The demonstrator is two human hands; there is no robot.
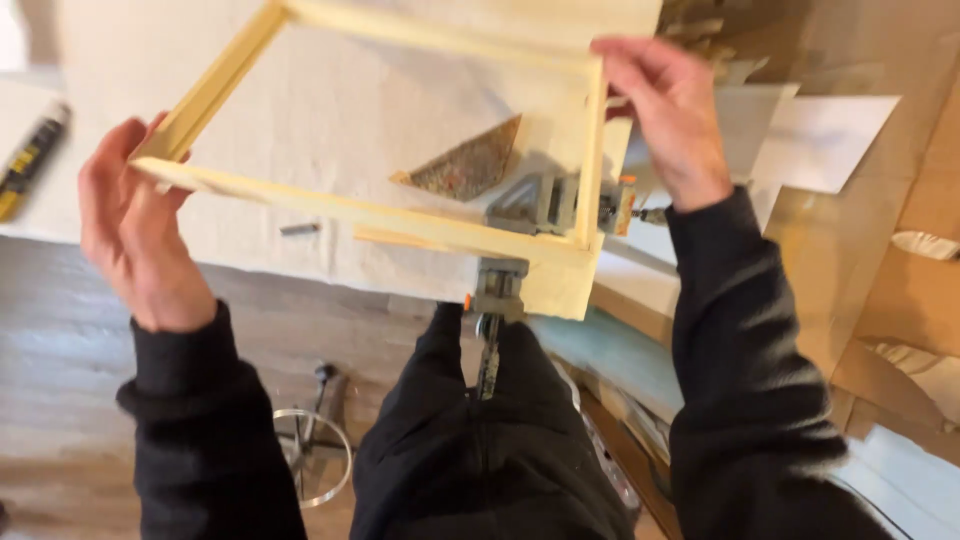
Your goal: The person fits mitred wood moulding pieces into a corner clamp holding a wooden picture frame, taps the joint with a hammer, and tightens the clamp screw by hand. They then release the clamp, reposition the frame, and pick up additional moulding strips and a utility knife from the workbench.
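Note:
A pale wooden frame (pixel 350 208) is held up above a white cloth-covered table (pixel 330 110). My left hand (pixel 135 225) grips the frame's near left corner. My right hand (pixel 665 110) grips its far right corner. A grey metal corner clamp (pixel 535 205) with an orange-tipped handle sits at the frame's near right corner, on the table edge. A triangular brown wood piece (pixel 468 165) lies on the cloth, seen through the frame. A short screw or dowel (pixel 300 229) lies on the cloth below the near rail.
A black and yellow tube (pixel 30 155) lies at the table's left. Cardboard sheets (pixel 850 250) and white paper (pixel 825 140) spread out on the right. A stool with a metal ring (pixel 315 450) stands on the wooden floor below.

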